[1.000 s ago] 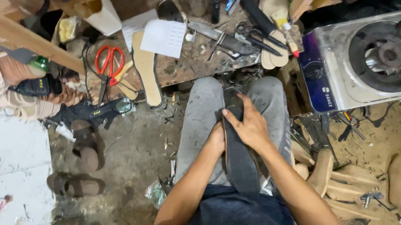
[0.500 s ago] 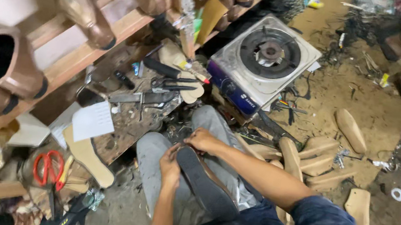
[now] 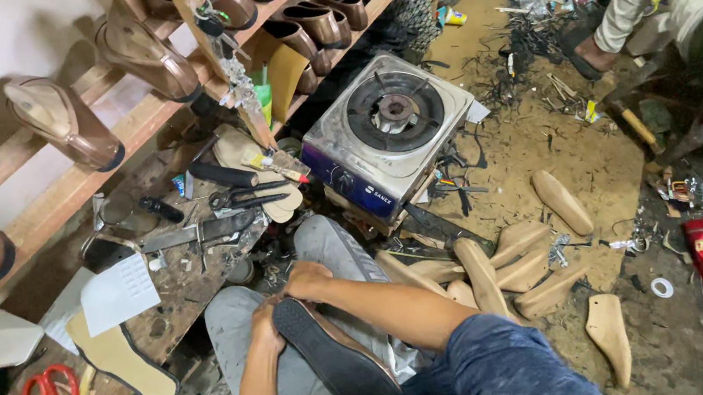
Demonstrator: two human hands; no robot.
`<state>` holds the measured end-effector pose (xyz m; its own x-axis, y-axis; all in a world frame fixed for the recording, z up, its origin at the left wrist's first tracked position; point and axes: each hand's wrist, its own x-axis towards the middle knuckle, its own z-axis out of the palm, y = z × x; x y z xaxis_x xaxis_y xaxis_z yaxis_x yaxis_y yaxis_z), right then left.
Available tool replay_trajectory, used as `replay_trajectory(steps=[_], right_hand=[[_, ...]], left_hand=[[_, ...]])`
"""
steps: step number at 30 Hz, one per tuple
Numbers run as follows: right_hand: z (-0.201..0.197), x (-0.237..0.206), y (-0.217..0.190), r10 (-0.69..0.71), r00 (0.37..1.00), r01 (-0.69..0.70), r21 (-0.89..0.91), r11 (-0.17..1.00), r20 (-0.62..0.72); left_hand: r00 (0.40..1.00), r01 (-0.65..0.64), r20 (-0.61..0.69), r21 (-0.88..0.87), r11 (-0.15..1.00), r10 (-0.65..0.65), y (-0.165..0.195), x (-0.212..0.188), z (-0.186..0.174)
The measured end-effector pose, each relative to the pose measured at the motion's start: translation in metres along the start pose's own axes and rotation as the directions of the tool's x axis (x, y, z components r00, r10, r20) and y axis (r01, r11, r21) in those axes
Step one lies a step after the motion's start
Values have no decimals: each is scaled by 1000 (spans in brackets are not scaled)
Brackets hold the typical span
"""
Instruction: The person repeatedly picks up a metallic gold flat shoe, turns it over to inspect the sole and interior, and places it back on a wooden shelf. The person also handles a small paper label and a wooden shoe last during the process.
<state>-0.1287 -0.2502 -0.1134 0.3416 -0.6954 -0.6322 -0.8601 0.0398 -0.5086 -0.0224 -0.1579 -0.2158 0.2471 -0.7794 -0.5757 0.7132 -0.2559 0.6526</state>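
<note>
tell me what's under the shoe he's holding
The dark shoe lies sole-up on the person's lap, on grey trousers. Left hand and right hand grip its toe; its upper is hidden.

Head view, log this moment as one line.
left hand: holds black shoe sole | right hand: on sole tip | sole: across lap | gas stove: ahead

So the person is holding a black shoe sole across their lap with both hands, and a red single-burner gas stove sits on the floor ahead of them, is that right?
Nearly. The head view shows the single-burner gas stove is silver metal, not red. The rest holds: left hand and right hand hold the black shoe sole across the lap.
</note>
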Motion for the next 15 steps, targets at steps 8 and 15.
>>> replay_trajectory(steps=[8,15], right_hand=[[14,7,9,-43,999,42,-53,998,-22],[16,25,12,-183,975,198,-118,973,126]], left_hand=[[991,96,-106,88,991,-87,-9,5,-9],[987,90,-138,85,992,-77,-10,13,-10]])
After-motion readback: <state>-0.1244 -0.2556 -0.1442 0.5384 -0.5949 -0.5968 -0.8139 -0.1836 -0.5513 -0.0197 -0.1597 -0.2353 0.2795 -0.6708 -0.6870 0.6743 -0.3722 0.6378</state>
